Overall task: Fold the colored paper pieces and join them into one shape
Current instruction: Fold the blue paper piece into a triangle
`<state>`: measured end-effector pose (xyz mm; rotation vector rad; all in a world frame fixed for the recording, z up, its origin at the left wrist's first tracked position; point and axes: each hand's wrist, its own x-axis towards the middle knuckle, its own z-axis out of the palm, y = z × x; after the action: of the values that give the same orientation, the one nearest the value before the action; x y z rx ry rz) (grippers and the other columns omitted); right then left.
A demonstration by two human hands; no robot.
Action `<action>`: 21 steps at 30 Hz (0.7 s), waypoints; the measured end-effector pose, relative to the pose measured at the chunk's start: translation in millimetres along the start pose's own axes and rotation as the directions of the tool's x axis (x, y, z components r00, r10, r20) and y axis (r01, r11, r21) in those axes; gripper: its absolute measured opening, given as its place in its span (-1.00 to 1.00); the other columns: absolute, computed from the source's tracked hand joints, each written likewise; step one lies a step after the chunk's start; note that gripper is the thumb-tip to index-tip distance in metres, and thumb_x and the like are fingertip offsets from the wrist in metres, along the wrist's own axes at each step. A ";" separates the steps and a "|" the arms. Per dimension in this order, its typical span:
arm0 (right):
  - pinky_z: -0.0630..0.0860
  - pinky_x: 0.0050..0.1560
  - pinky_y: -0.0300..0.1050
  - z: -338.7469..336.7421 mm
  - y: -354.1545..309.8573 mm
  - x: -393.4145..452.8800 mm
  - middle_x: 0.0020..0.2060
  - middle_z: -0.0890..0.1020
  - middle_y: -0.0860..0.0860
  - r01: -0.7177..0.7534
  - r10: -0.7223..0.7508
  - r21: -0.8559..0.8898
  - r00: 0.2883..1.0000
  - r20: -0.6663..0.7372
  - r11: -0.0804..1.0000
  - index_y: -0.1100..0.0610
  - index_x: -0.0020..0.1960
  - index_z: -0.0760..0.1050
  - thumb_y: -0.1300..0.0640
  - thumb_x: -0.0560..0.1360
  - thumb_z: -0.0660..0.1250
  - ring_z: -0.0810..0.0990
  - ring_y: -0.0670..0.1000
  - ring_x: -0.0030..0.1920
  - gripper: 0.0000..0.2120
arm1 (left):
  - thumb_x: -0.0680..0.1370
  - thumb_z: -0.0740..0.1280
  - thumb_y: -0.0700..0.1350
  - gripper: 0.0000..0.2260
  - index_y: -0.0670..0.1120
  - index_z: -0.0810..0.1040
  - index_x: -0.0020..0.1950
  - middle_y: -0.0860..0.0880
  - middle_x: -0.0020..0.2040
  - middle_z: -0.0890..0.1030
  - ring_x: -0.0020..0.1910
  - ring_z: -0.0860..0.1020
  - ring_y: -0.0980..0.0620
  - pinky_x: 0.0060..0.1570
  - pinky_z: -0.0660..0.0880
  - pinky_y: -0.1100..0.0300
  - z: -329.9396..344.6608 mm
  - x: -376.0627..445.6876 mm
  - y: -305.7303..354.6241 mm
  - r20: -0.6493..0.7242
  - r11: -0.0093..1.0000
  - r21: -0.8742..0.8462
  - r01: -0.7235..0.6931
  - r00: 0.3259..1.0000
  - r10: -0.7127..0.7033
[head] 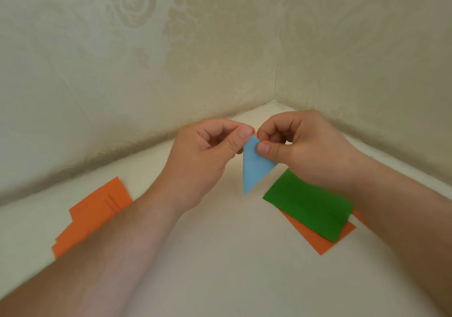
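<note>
Head cam: both my hands are up over the white tabletop [220, 255], close together in the middle. My left hand [208, 150] has fingers curled, thumb & index pinching the top left edge of the blue paper piece [254, 167]. My right hand [300, 150] is also curled, thumb pressed on the front of the blue piece near its top right, index behind it. So both are gripping the same piece, w/ fingertips nearly meeting at its top corner.

The blue piece is folded into a long triangle, point hanging down, held off the table. A sliver of orange shows right at the top between my fingertips; can't tell what it belongs to.

On the table, right side, just under my right wrist: a green paper sheet [310, 206] lying flat on top of an orange sheet [320, 243], overlapping w/ the orange sticking out at the near edge. Left side, partly under my left forearm: a stack of orange paper pieces [95, 214], edges stepped, lying flat. It sits well apart from the green one.

Behind: patterned beige walls [171, 47] meeting in a corner at the table's far edge.
</note>
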<state>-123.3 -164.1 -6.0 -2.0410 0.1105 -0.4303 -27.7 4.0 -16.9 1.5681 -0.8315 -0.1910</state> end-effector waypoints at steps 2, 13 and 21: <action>0.43 -0.26 -0.23 0.5 3.2 1.0 -0.38 0.57 -0.05 -0.019 0.019 0.005 1.000 0.000 1.000 0.06 -0.20 0.65 0.22 0.52 0.48 0.47 -0.08 -0.32 -0.86 | 0.51 0.48 -0.01 -0.91 0.01 0.74 -0.08 -0.05 -0.09 0.75 -0.09 0.68 -0.01 0.10 0.61 -0.02 0.4 1.0 -0.8 -0.023 0.999 -0.032 0.000 1.000 -0.001; 0.40 -0.33 -0.26 6.8 9.3 3.2 -0.40 0.48 0.04 0.004 -0.014 0.148 0.998 0.066 0.989 0.03 -0.19 0.56 0.25 0.60 0.38 0.40 -0.08 -0.40 -0.78 | 0.52 0.47 -0.01 -0.87 -0.03 0.74 -0.03 -0.10 -0.04 0.75 -0.02 0.68 -0.21 0.23 0.55 -0.32 -1.8 4.6 -5.2 -0.030 0.979 -0.150 0.135 0.990 -0.141; 0.42 -0.24 -0.07 6.6 11.8 2.4 -0.33 0.49 0.18 -0.019 0.005 0.128 0.993 0.114 0.992 0.03 -0.10 0.58 0.05 0.59 0.40 0.43 -0.03 -0.33 -0.89 | 0.57 0.44 -0.24 -0.86 -0.07 0.74 -0.14 -0.12 -0.11 0.75 -0.07 0.70 -0.11 0.19 0.62 -0.14 -0.4 4.9 -2.2 -0.034 0.992 -0.087 0.088 0.995 -0.092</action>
<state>-117.5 -165.0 -18.5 -1.9315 0.0249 -0.3049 -23.0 1.3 -17.1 1.5257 -0.7147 -0.2580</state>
